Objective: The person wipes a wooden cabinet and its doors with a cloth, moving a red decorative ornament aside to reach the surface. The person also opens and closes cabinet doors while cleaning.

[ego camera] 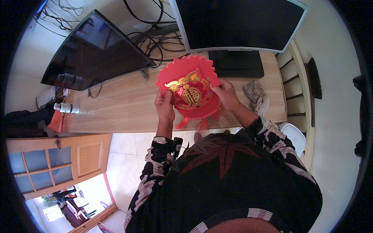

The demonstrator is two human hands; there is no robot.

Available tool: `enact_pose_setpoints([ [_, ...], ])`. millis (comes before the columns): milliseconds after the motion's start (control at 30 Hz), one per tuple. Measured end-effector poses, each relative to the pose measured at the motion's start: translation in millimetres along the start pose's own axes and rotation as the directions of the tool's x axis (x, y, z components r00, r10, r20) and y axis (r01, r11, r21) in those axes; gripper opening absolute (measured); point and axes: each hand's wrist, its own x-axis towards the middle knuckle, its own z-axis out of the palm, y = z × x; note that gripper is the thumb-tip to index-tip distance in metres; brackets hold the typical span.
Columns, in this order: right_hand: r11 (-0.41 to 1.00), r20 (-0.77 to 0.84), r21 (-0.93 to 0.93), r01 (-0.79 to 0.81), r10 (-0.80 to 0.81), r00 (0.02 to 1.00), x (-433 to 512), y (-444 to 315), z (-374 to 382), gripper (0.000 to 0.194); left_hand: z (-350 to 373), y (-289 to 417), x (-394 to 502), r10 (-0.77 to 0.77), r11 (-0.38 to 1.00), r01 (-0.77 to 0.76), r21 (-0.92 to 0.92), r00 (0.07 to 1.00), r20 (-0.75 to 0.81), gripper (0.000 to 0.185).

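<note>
Between my hands is a red festive ornament [189, 107] with a scalloped upper edge, a raised gold decoration and a gold round emblem bearing writing. Red tassels [201, 124] hang from its lower side. My left hand [165, 107] pinches its left edge, thumb on the front face. On the right edge, my right hand [226, 94] grips it near the scalloped rim, thumb also in front. The ornament is held over the front part of a wooden desk [125, 102]. Fingers behind it are hidden.
A dark monitor [242, 23] on a black base [236, 64] stands behind; another screen [96, 55] leans at left. Black cables [160, 40] tangle between them. A crumpled grey cloth [257, 96] lies right, a white bottle [67, 108] left. Below are a wooden door [90, 158] and white bin [293, 138].
</note>
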Motion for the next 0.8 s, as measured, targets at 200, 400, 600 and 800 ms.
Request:
enact_pose_setpoints([
  [200, 0.998, 0.103, 0.026, -0.062, 0.059, 0.993, -2.8, -2.7, -0.4, 0.025, -5.0, -0.1, -3.3, 0.065, 0.995, -0.06, 0.075, 0.996, -0.06, 0.005],
  [400, 0.992, 0.25, -0.109, -0.061, 0.087, 0.964, -4.0, -1.2, -4.8, 0.023, -5.5, -1.9, -8.3, 0.061, 0.962, -0.007, 0.274, 0.98, -0.188, 0.011],
  [600, 0.995, 0.164, -0.04, -0.094, 0.099, 0.981, -5.0, 5.9, -3.1, 0.023, -4.4, -1.6, -7.9, 0.111, 0.98, -0.084, 0.181, 0.983, -0.143, 0.014],
  [800, 0.998, 0.067, -0.004, -0.066, 0.066, 0.996, -9.6, 4.1, -0.2, 0.024, -13.3, 15.2, -22.1, 0.004, 0.992, -0.029, 0.119, 0.978, 0.206, 0.035],
])
